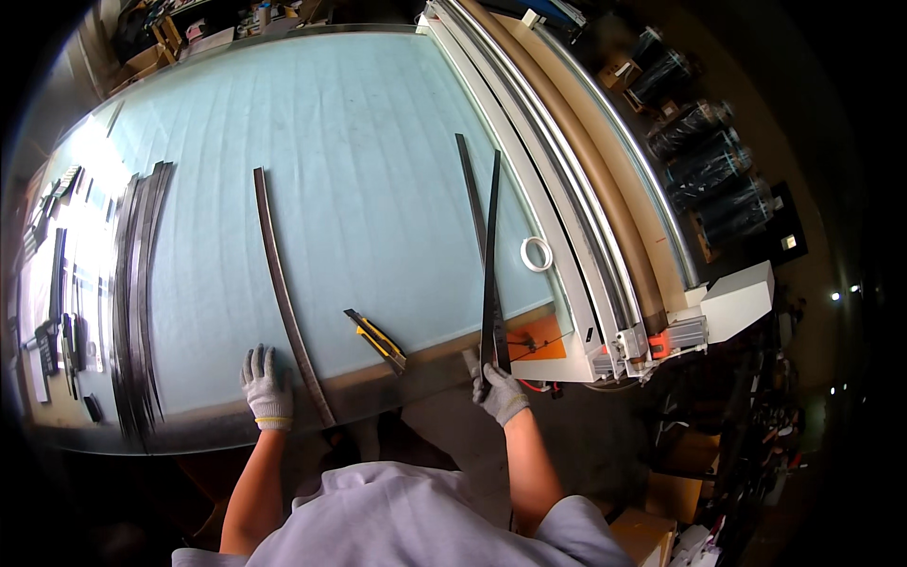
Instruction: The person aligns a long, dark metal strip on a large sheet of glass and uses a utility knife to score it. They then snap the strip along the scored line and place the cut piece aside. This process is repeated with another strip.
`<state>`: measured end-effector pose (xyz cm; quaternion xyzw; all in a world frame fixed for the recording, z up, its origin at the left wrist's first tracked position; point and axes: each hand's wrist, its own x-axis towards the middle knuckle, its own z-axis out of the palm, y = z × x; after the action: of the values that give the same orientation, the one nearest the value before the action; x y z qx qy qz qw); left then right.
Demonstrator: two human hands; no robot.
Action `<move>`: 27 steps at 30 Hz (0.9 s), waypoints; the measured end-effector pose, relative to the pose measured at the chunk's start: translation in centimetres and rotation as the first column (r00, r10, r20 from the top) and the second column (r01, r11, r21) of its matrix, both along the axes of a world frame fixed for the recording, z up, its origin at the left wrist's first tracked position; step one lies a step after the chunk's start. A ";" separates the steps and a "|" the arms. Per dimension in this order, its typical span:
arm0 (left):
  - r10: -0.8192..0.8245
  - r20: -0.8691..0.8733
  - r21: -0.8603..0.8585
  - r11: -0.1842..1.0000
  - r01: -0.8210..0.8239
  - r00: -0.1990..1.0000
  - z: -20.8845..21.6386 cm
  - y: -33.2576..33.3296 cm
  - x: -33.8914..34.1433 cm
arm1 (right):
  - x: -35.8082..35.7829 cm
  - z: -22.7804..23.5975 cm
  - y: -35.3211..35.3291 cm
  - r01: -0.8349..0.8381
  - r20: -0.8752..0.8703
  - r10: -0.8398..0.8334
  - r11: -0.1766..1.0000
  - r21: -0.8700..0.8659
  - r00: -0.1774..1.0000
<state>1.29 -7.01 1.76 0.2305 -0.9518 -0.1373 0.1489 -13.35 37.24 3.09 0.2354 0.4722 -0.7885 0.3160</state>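
Note:
My left hand (266, 389), in a grey knit glove, lies flat with its fingers stretched at the near edge of the pale blue-green table (378, 142). Just right of it runs a long dark strip with a brownish face (280, 283), its lower end over the edge. My right hand (503, 397), gloved too, is closed around the near end of a long thin black strip (491, 250). That strip crosses over a second dark strip (467, 180) pointing away from me. Between my hands a yellow and black utility knife (380, 343) rests on the table.
A bundle of dark strips (140, 293) lies at the left, with small dark pieces beyond it. A white ring (537, 254) sits by the long machine rail with a brown roll (605, 170) on the right. Wrapped black rolls (713, 170) stand farther right.

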 end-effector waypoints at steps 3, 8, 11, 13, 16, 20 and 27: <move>0.026 0.004 -0.010 1.000 -0.026 1.000 0.2 -0.4 0.5 | -2.2 7.7 -5.3 0.018 -0.536 0.012 0.999 0.050 0.844; 0.011 -0.010 0.033 0.999 -0.011 1.000 0.0 0.0 -0.1 | -2.2 2.7 -4.7 -0.320 0.047 0.349 0.787 0.527 0.936; 0.036 0.003 0.031 0.999 -0.037 0.999 0.0 -0.1 0.4 | -2.2 7.8 -6.9 -0.225 -0.322 0.304 0.939 0.260 0.897; 0.039 -0.012 0.039 0.999 -0.038 0.999 1.3 0.0 -0.1 | -2.7 9.4 -7.6 -0.180 -0.341 0.184 0.983 0.045 0.922; 0.011 -0.029 0.020 1.000 -0.010 1.000 0.6 0.1 -0.1 | -3.1 5.1 -6.7 -0.347 0.065 0.537 0.444 0.826 0.841; 0.036 -0.007 0.023 0.999 -0.036 0.999 0.3 -0.2 1.4 | -1.4 9.0 -8.5 -0.239 -0.282 0.350 0.901 0.362 0.893; 0.160 -0.097 0.196 0.971 -0.139 0.982 2.7 0.7 -2.3 | 2.4 8.2 -9.5 -0.235 -0.252 0.339 0.900 0.366 0.906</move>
<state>-1.03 -6.28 4.50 0.3066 -0.9045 -0.2278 0.1895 -10.99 27.73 11.33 0.0849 0.6699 -0.6699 0.3086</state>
